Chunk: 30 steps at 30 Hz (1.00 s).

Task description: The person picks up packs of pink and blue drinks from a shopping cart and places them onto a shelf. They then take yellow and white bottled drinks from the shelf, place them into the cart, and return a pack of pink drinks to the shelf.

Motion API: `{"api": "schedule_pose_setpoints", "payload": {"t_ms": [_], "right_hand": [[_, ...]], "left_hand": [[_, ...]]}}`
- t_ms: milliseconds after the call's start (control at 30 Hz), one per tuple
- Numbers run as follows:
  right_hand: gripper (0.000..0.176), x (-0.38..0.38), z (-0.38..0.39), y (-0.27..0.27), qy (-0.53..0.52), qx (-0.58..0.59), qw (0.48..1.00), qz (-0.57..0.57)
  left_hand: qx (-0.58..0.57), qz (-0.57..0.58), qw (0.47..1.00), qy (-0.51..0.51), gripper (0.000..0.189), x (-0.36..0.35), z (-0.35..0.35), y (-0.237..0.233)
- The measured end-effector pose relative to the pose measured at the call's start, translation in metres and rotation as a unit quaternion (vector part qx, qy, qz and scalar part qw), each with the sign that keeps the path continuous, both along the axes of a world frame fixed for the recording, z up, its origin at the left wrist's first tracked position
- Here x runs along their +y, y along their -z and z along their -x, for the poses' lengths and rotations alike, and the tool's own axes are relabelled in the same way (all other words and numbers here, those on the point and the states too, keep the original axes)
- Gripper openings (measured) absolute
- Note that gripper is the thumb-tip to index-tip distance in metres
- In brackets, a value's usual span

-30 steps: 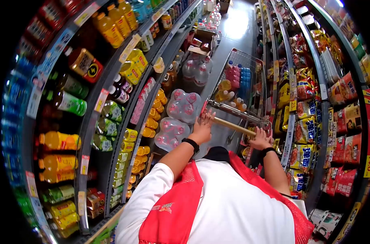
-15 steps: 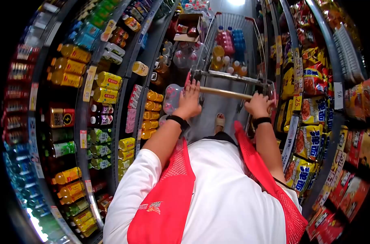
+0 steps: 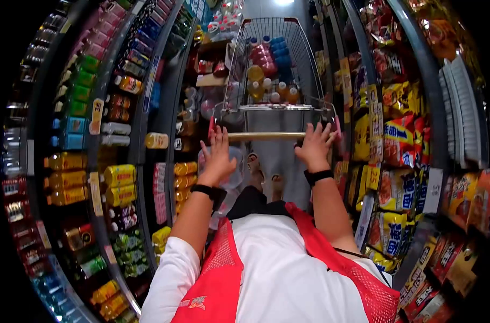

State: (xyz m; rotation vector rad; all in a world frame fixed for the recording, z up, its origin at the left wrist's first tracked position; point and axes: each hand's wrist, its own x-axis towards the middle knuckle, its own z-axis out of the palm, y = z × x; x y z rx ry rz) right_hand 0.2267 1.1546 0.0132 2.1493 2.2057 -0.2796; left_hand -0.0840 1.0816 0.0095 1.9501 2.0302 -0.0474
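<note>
My left hand [image 3: 219, 161] lies at the left end of the shopping cart's handle [image 3: 264, 136], fingers stretched and spread. At the handle's right end, my right hand [image 3: 314, 148] rests with its fingers also extended and apart. Both palms face down, and neither hand wraps around the bar. Ahead of them is the wire shopping cart [image 3: 277, 107]. Inside it stand pink-red bottles [image 3: 263, 58], blue bottles [image 3: 280, 53], yellow bottles [image 3: 256, 81] and orange bottles with white caps [image 3: 292, 96].
Drink shelves [image 3: 97, 180] line the left side, close to the cart. An open cardboard box [image 3: 211, 79] and large clear bottles stand low beside it. Shelves of packaged noodles [image 3: 398, 137] run along the right. Grey floor [image 3: 291, 177] shows beneath the handle.
The cart now points straighter ahead and sits further left in view. My right hand's fingers have spread out from a more curled position. Shelf goods have shifted downward, and both feet now show.
</note>
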Motion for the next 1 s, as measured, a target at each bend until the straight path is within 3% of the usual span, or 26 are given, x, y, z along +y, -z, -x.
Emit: {"api": "schedule_pose_setpoints", "payload": {"t_ms": [200,267,300,333,367,433,533,600,700,767,800,900,933,967,1000], "right_hand": [[0.075,0.063,0.014,-0.02,0.052,-0.044,0.996,0.053],[0.076,0.096,0.014,-0.019,0.075,-0.063,0.991,0.088],[0.075,0.108,0.012,-0.019,0.076,-0.069,0.989,0.103],[0.075,0.121,0.015,-0.031,0.079,-0.083,0.982,0.149],[0.072,0.133,0.011,-0.032,0.073,-0.08,0.981,0.159],[0.065,0.155,0.005,-0.029,0.064,-0.053,0.983,0.161],[0.039,0.164,-0.024,0.002,0.019,0.041,0.996,0.074],[0.032,0.183,-0.015,-0.011,0.044,0.037,0.991,0.119],[0.03,0.204,-0.018,-0.014,0.047,0.013,0.991,0.126],[0.031,0.219,-0.022,-0.014,0.055,0.003,0.989,0.135],[0.032,0.226,-0.019,-0.019,0.06,0.001,0.987,0.147],[0.04,0.252,-0.02,-0.032,0.037,-0.041,0.979,0.197],[0.043,0.254,-0.02,-0.034,0.021,-0.057,0.975,0.213],[0.048,0.258,-0.026,-0.029,-0.011,-0.082,0.975,0.205],[0.054,0.266,-0.027,-0.037,-0.028,-0.085,0.966,0.242]], "left_hand": [[-0.098,-0.035,0.994,0.026,0.118,0.042,0.005,0.003],[-0.146,-0.012,0.988,0.057,0.102,0.069,0.013,-0.013],[-0.291,0.111,0.947,0.079,0.081,0.089,0.022,-0.081],[-0.529,0.143,0.831,0.096,0.079,0.096,0.031,-0.131],[-0.722,0.221,0.647,0.104,0.077,0.104,0.04,-0.181],[-0.781,0.155,0.543,0.268,0.107,0.114,0.067,-0.257],[-0.797,0.084,0.409,0.435,0.085,0.117,0.098,-0.325],[-0.783,0.056,0.338,0.519,0.071,0.127,0.109,-0.352],[-0.793,0.042,0.294,0.532,0.054,0.148,0.116,-0.354],[-0.867,-0.022,0.259,0.425,0.034,0.154,0.108,-0.349],[-0.9,-0.06,0.232,0.365,0.033,0.165,0.1,-0.346],[-0.94,-0.056,0.207,0.264,0.017,0.199,0.092,-0.317],[-0.952,-0.065,0.22,0.205,0.013,0.213,0.089,-0.298],[-0.952,-0.072,0.266,0.135,0.009,0.23,0.081,-0.278],[-0.926,-0.068,0.369,0.052,0.007,0.249,0.074,-0.259]]}}
